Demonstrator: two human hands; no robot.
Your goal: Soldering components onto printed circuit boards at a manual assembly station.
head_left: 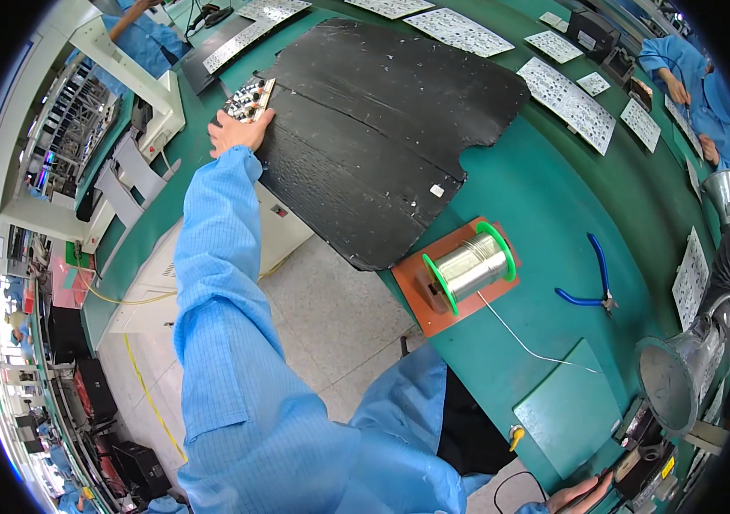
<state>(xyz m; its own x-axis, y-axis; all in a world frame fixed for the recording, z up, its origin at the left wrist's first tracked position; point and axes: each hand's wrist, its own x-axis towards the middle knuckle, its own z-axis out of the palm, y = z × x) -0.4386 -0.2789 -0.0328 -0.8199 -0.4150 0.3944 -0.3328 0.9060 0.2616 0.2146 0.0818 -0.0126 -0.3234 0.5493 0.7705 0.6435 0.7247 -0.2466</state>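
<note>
My left arm reaches out to the far left, and my left hand [241,133] grips the near end of a small circuit board [250,98] crowded with black, white and orange components. Thumb and fingers sit on opposite sides of the board, at the left edge of a black mat [382,111]. Down at the lower right, my right hand [582,496] is cut off by the picture's edge. Its visible fingers stretch out beside a dark device with a yellow label [652,475]; nothing shows in them.
A solder wire spool [472,264] with green flanges lies on a brown stand [446,320]. Blue-handled cutters [601,278] rest on the green table [545,218]. A metal funnel nozzle [669,385] stands right. White component panels [566,103] line the back; a co-worker [695,90] works there.
</note>
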